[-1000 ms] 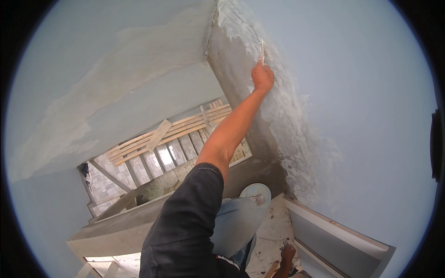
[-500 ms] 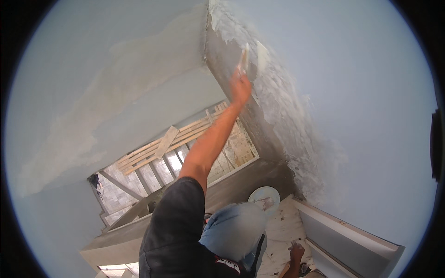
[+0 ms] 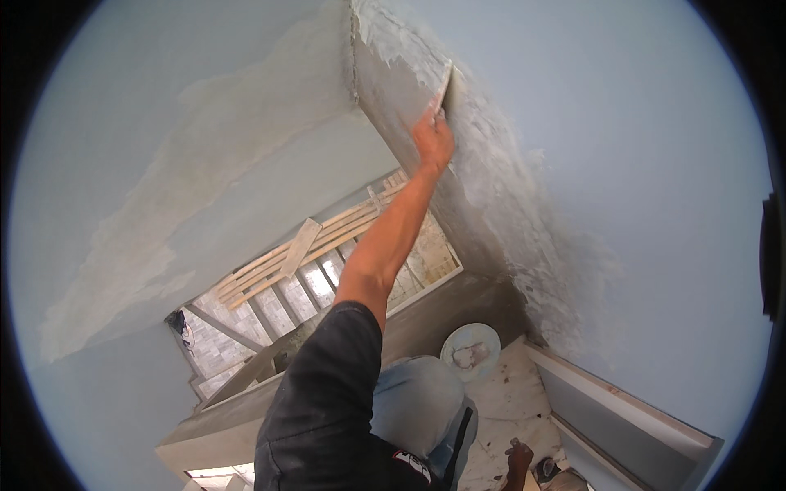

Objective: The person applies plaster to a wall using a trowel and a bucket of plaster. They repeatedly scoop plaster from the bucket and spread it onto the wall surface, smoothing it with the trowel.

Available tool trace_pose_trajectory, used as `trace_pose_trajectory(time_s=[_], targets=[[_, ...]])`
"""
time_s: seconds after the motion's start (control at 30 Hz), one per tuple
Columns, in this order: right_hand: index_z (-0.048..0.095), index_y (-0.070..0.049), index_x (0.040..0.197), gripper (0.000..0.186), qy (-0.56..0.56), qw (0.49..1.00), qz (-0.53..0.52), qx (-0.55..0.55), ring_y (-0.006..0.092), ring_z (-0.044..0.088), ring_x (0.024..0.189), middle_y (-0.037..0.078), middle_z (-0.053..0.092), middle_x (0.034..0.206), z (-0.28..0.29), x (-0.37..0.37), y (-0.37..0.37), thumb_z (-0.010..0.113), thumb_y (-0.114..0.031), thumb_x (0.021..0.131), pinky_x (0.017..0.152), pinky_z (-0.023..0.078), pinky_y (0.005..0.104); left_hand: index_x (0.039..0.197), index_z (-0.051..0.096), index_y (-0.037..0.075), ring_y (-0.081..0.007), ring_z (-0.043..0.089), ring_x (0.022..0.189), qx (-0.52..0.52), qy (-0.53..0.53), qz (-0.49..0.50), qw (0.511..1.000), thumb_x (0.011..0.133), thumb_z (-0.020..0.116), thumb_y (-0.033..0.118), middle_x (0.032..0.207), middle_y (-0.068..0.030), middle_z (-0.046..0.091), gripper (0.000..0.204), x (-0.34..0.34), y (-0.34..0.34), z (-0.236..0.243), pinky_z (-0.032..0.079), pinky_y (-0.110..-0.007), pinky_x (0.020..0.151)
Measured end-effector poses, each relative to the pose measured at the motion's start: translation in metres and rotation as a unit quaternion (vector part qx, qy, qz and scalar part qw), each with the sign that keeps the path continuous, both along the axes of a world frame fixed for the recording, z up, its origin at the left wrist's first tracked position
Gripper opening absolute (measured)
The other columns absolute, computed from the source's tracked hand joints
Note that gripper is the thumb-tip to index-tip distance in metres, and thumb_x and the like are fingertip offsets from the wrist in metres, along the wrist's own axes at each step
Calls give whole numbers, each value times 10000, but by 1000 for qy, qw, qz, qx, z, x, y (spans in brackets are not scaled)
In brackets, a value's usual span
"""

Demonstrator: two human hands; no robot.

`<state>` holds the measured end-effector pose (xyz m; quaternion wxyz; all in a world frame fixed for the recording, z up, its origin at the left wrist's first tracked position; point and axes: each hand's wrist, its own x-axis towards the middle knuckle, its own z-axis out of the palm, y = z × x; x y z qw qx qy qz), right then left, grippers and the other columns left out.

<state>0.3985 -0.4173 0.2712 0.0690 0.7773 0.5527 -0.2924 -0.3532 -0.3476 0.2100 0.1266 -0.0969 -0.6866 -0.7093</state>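
Note:
My left hand [image 3: 434, 141] is raised to the wall and closed round a putty knife [image 3: 444, 88], seen nearly edge-on against the wall. Beneath the blade lies a strip of wet, whitish plaster [image 3: 499, 155], rough along its right side and smoother and greyer on the left. Low at the right, my right hand [image 3: 517, 455] hangs above the floor with its fingers curled; what they hold, if anything, is too small to make out. A round whitish tub [image 3: 470, 352] with some pale filler in it stands on the floor beyond my knee [image 3: 422, 401].
A stairwell opening [image 3: 327, 278] lies left of my arm, with wooden slats [image 3: 270, 258] across its far side. A low grey ledge [image 3: 217, 430] borders it. On the right, a framed panel [image 3: 622, 409] leans along the blue wall [image 3: 655, 204].
My left hand has shifted slightly right with the putty knife, whose blade has tilted to the right. Some plaster around it looks smoother. The right hand has dropped slightly lower in view.

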Motion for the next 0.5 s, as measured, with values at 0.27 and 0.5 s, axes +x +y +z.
trace_pose_trajectory(time_s=[0.27, 0.5], targets=[[644, 30, 726, 313, 13, 999, 47, 9, 164, 513, 592, 108, 616, 600, -1, -24, 17, 624, -252, 861, 637, 410, 362, 1197, 585, -26, -347, 645, 883, 26, 46, -66, 996, 894, 506, 44, 986, -252, 654, 320, 86, -19, -7, 477, -367, 798], [655, 28, 838, 301, -52, 997, 47, -29, 170, 512, 591, 90, 607, 598, -4, -10, 12, 629, -270, 870, 645, 409, 347, 1123, 596, -45, -361, 634, 893, 18, 69, 34, 997, 898, 491, 90, 963, -235, 653, 282, -51, -18, 32, 470, -388, 798]])
